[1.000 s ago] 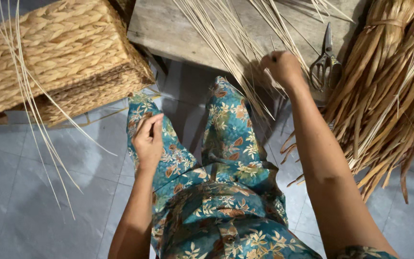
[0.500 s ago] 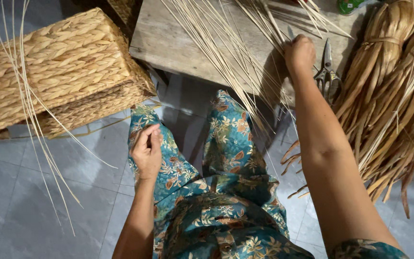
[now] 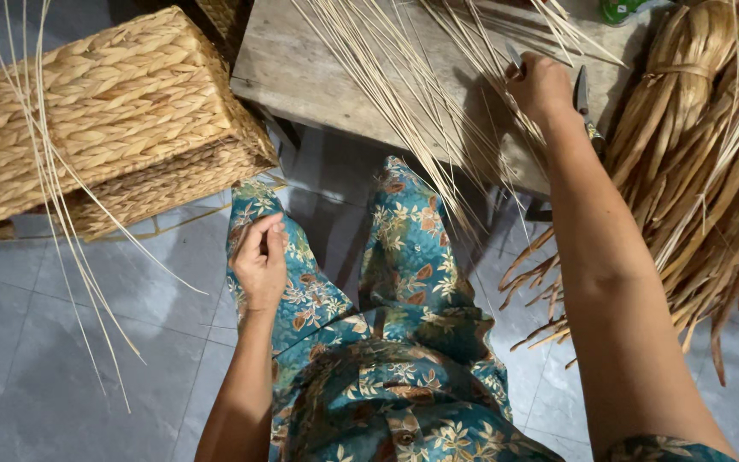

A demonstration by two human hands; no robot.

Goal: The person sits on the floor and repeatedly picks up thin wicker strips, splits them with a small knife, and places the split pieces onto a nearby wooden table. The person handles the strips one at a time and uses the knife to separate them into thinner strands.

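My right hand [image 3: 540, 85] has travelled up and outward over the last second, from the near edge of the wooden worktop [image 3: 301, 73] to its two o'clock corner, and now sits on the scissors [image 3: 581, 90]. One dark blade tip shows just left of the knuckles and the other blade and handle show to their right, so the grip has closed around the scissors, though the fingers curl away from me and I cannot tell how firmly. I read that as the reach being finished and the tool in hand.

The thin pale reeds [image 3: 387, 77] lie fanned across the worktop from twelve o'clock down toward the centre, their ends overhanging the near edge above my floral trousers [image 3: 404, 257]. My right forearm crosses over some of them.

My left hand [image 3: 258, 261] has barely shifted: it rests on my left knee at about nine o'clock from centre, fingers loosely curled together with thumb meeting fingertips. Whether it pinches a fine strand I cannot tell; nothing clear shows in it.

At ten o'clock a woven basket [image 3: 96, 111] stands on the grey tiled floor [image 3: 44, 359], with several loose reeds [image 3: 53, 197] draped over it and trailing down. At three o'clock lies a bundle of dried brown leaves [image 3: 694, 171], tied near its top, just beside the scissors.
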